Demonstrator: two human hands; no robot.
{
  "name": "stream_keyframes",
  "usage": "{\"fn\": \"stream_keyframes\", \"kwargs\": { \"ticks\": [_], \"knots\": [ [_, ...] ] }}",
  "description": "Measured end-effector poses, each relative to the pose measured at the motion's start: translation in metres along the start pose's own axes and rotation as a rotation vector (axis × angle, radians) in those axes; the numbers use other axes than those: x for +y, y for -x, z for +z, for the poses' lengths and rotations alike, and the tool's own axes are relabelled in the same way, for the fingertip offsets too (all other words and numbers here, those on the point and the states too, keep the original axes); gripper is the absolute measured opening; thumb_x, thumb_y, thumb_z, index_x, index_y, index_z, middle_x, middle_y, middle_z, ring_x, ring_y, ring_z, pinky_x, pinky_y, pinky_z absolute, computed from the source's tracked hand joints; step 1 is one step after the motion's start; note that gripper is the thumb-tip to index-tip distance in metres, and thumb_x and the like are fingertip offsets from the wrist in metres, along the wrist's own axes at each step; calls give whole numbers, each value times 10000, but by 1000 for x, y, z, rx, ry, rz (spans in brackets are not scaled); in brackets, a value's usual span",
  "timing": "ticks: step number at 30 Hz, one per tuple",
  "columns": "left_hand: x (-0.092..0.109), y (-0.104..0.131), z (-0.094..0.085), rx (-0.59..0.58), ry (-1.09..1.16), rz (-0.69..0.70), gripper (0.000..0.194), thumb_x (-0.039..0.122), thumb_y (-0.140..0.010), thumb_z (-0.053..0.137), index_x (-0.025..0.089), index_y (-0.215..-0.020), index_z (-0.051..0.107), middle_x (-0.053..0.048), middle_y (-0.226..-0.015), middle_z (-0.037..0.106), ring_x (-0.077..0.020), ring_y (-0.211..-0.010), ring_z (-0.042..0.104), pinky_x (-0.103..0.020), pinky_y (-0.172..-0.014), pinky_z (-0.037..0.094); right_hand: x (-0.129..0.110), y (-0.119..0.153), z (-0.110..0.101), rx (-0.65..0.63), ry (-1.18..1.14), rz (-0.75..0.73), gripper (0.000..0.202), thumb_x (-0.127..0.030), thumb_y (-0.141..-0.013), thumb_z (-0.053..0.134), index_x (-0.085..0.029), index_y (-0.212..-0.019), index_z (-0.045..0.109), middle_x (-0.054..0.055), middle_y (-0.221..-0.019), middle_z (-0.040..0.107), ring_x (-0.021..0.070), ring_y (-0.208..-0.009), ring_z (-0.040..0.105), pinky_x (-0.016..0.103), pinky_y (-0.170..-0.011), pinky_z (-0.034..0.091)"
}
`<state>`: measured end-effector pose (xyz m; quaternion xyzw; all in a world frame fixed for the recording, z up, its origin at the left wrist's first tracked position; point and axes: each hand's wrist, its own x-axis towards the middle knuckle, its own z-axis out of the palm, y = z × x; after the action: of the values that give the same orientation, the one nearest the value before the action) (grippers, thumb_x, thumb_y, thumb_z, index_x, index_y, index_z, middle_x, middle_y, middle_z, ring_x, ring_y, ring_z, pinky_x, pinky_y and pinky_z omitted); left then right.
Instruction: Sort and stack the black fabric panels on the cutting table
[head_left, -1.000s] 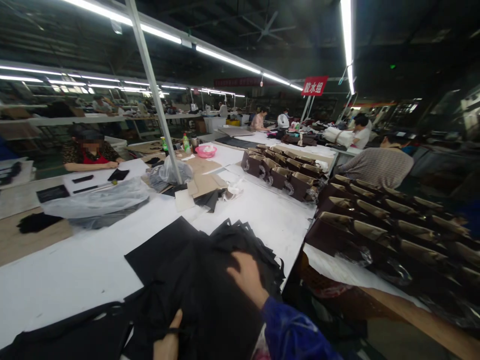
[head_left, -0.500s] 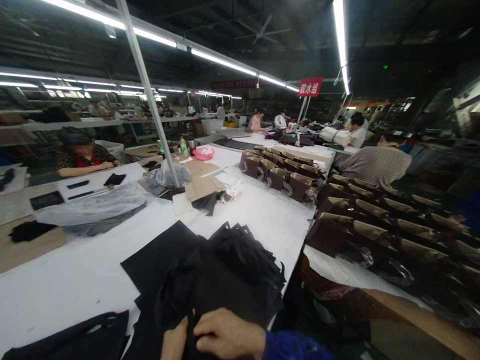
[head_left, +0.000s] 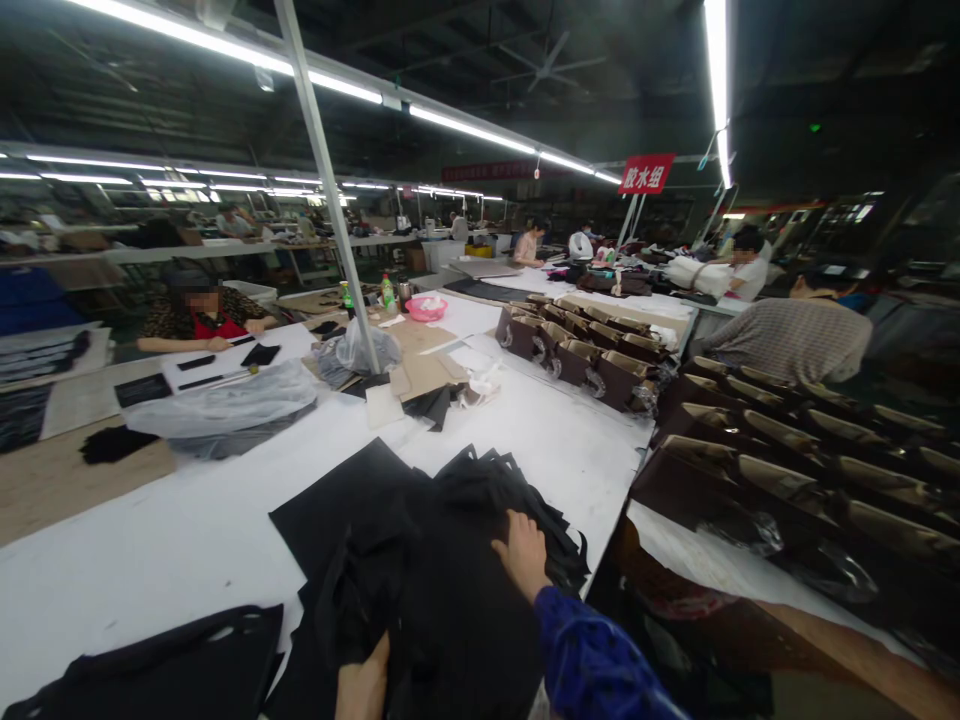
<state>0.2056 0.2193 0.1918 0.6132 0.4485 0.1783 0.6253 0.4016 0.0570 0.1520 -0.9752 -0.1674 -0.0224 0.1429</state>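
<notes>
A heap of black fabric pieces [head_left: 450, 590] lies on the white-topped table in front of me, its layers fanned out at the far right. At the bottom of the view, my left hand [head_left: 364, 685] is closed on the near part of a black fabric piece; its fingertips are partly hidden in the folds. My right hand [head_left: 523, 550] rests on the right side of the heap, fingers stretched forward and holding nothing. Another stack of black pieces with cut-out slots [head_left: 165, 670] sits at the lower left.
Rows of dark brown bags with tan linings [head_left: 780, 470] stand to the right. Past the heap are cardboard pieces [head_left: 427, 377], a metal post [head_left: 330, 190], a plastic bag [head_left: 232, 400] and a pink basin [head_left: 426, 308]. A co-worker [head_left: 206, 315] sits across the table at left.
My right hand has moved away from my left hand, forward and right onto the heap, its fingers opening out. My left hand stays at the near fabric. The view has turned slightly left.
</notes>
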Motion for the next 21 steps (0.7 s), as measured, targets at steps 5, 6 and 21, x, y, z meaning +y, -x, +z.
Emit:
{"fn": "stream_keyframes", "kwargs": {
  "ticks": [5, 6, 21],
  "knots": [
    [-4, -2, -3, 2, -66, -56, 690, 422, -749, 553, 110, -1352, 432, -135, -1470, 372, -277, -1388, 283, -358, -1160, 202, 8, -5, 1, -6, 23, -72, 81, -259, -822, 617, -241, -887, 662, 51, -969, 614, 242, -965, 507, 354, -811, 322],
    [-4, -1, -3, -2, -70, -62, 685, 424, -750, 550, 104, -1345, 439, -140, -1461, 384, -278, -1384, 290, -358, -1159, 207, 6, -3, 0, 23, 30, -92, 69, -272, -821, 623, -238, -868, 661, 54, -1002, 603, 247, -983, 497, 357, -813, 322],
    [2, 11, 8, -32, -69, -4, 591, 448, -755, 572, 123, -1247, 526, -164, -1332, 534, -315, -1309, 413, -414, -1113, 314, -48, 30, -42, -107, -513, -99, 122, -249, -825, 607, -171, -755, 544, -1, -707, 567, 141, -655, 518, 247, -615, 357]
  ]
}}
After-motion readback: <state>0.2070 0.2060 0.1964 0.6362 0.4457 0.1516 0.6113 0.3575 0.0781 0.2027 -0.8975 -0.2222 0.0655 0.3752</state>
